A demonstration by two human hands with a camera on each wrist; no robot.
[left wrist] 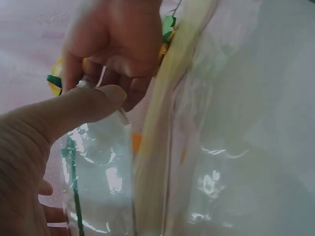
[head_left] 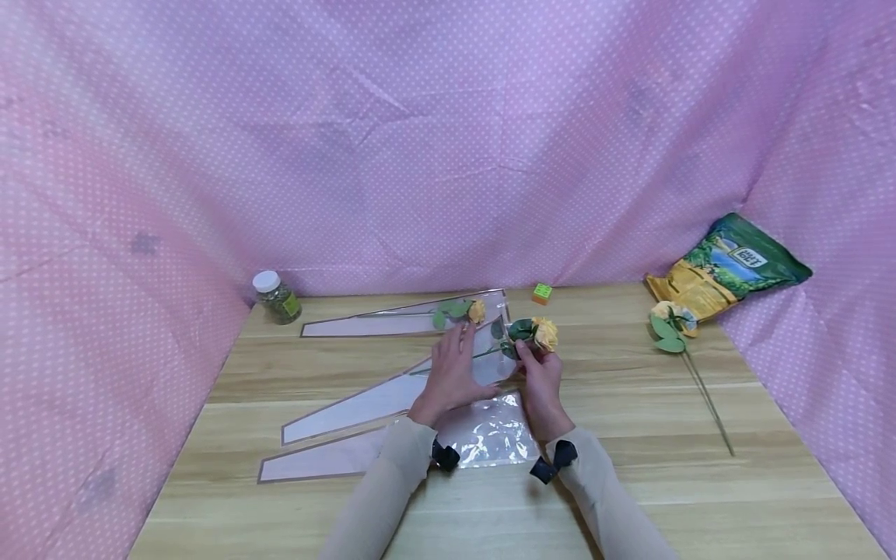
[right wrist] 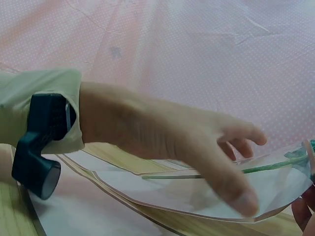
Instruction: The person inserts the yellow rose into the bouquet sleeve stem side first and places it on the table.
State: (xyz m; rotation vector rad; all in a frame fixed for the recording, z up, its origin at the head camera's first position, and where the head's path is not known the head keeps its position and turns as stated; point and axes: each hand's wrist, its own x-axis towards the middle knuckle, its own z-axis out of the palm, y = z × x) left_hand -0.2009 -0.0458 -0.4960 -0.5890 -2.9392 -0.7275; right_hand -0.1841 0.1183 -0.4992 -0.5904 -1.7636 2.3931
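Observation:
A yellow artificial rose (head_left: 544, 334) has its green stem inside a clear, bordered flower sleeve (head_left: 364, 404), while its bloom sticks out past the wide mouth. My right hand (head_left: 540, 381) pinches the rose just below the bloom, by the dark leaves at the mouth. Across the sleeve lies my left hand (head_left: 455, 369). Its fingers reach the far edge and its thumb stretches over the mouth side, touching the film without curling round it. In the right wrist view the left hand (right wrist: 197, 142) straddles the sleeve above the green stem (right wrist: 270, 167). The right palm hides part of the bloom in the left wrist view.
Behind lies another sleeve (head_left: 336, 328) with an orange-yellow rose (head_left: 477, 312) on it. More clear sleeves (head_left: 483, 435) lie nearer me. At right, a pale rose (head_left: 700, 381) touches a green-and-yellow bag (head_left: 728, 264). A jar (head_left: 280, 302) and a small cube (head_left: 542, 293) stand at the back.

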